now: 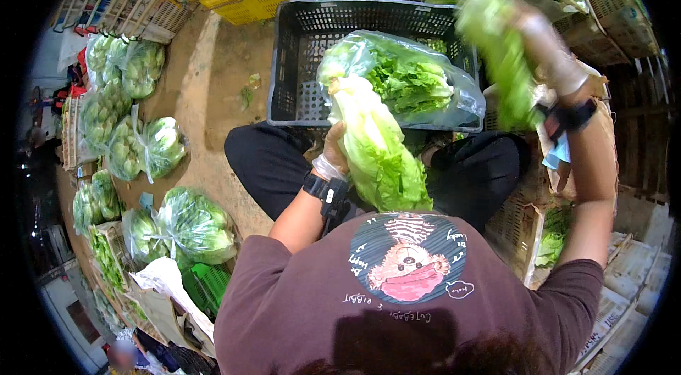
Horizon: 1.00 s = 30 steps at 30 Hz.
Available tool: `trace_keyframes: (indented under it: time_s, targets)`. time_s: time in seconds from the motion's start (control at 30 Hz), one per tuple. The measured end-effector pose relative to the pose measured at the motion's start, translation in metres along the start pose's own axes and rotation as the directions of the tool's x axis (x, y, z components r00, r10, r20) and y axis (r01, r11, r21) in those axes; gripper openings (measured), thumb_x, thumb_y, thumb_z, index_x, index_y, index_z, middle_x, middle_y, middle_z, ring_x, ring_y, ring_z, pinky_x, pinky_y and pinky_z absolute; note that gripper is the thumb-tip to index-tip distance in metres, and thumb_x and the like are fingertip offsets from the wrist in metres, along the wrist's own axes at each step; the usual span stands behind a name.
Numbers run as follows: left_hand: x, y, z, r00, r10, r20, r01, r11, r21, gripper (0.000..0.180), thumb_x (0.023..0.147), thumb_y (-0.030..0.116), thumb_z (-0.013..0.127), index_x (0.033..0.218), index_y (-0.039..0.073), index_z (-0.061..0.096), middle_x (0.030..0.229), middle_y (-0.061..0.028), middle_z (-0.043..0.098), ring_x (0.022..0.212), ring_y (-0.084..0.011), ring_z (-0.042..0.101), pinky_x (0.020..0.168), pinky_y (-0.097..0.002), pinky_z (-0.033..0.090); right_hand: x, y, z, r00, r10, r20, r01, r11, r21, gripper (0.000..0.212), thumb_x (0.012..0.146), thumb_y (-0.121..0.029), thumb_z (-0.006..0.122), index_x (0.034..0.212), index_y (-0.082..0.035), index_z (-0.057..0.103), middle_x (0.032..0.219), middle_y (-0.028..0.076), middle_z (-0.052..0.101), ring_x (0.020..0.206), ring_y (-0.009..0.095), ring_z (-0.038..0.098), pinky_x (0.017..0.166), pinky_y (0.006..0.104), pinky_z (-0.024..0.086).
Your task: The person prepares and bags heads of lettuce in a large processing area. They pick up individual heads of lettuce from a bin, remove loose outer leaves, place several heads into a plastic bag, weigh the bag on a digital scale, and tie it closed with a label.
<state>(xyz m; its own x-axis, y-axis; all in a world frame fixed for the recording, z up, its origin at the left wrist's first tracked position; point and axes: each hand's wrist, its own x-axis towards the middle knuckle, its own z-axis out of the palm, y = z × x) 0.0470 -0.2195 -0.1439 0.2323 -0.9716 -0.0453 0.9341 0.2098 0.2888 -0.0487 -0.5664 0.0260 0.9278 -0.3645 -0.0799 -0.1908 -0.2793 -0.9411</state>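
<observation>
Against the left hand (333, 151), a long lettuce (376, 144) is gripped, its length slanting back to that hand's right. By the right hand (550, 49), farther from the bag of lettuce (411, 81) in the black crate (289, 49), a blurred lettuce (500, 52) is held.

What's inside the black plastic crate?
A clear plastic bag of leafy green lettuce. The crate floor beneath is hidden; a long green lettuce head covers part of the bag.

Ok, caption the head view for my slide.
Left hand and right hand each holding lettuce, near a black crate of bagged greens.
</observation>
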Motion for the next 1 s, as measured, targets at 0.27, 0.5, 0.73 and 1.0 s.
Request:
trace_keyframes:
  time_s: [0.27, 0.5, 0.73, 1.0]
  targets:
    - [0.006, 0.018, 0.005, 0.958, 0.228, -0.173, -0.221, 0.974, 0.057, 0.075, 0.072, 0.045, 0.062, 0.128, 0.003, 0.034, 0.116, -0.0187, 0.05, 0.104, -0.0314, 0.053, 0.09, -0.0462, 0.044, -0.025, -0.056, 0.08, 0.922, -0.362, -0.135, 0.278, 0.865, -0.418, 0.079, 0.066, -0.025, 0.073, 0.129, -0.003, 0.03, 0.13, 0.017, 0.028, 0.119, 0.023, 0.03, 0.099, 0.0317, 0.025]
    - [0.024, 0.002, 0.036, 0.942, 0.283, -0.181, -0.127, 0.799, 0.587, 0.076, 0.075, 0.041, 0.063, 0.132, 0.004, 0.028, 0.125, -0.015, 0.043, 0.114, -0.025, 0.045, 0.097, -0.0386, 0.037, -0.077, 0.06, 0.215, 0.983, 0.145, 0.109, -0.17, 0.946, 0.277, 0.106, 0.059, -0.026, 0.079, 0.138, -0.002, 0.013, 0.137, 0.017, 0.031, 0.126, 0.026, 0.031, 0.103, 0.0331, 0.027]
    - [0.056, 0.035, -0.029, 0.675, 0.72, -0.16, 0.109, 0.117, 0.987, 0.087, 0.075, 0.044, 0.064, 0.138, 0.007, 0.017, 0.133, -0.0179, 0.031, 0.123, -0.0294, 0.031, 0.1, -0.0396, 0.029, -0.07, 0.113, 0.174, 0.965, 0.258, 0.056, -0.181, 0.495, 0.85, 0.082, 0.069, -0.026, 0.073, 0.133, -0.004, 0.026, 0.118, 0.01, 0.048, 0.108, 0.02, 0.048, 0.092, 0.0328, 0.042]
    - [0.126, 0.107, -0.087, 0.826, 0.335, -0.453, 0.154, 0.639, 0.753, 0.018, 0.081, 0.017, 0.053, 0.092, 0.004, 0.06, 0.062, -0.0021, 0.054, 0.057, -0.0124, 0.052, 0.055, -0.0274, 0.044, -0.019, 0.107, 0.152, 0.93, 0.21, 0.301, -0.367, 0.521, 0.771, 0.072, 0.074, -0.025, 0.068, 0.13, -0.002, 0.03, 0.117, 0.01, 0.051, 0.105, 0.02, 0.053, 0.089, 0.0322, 0.045]
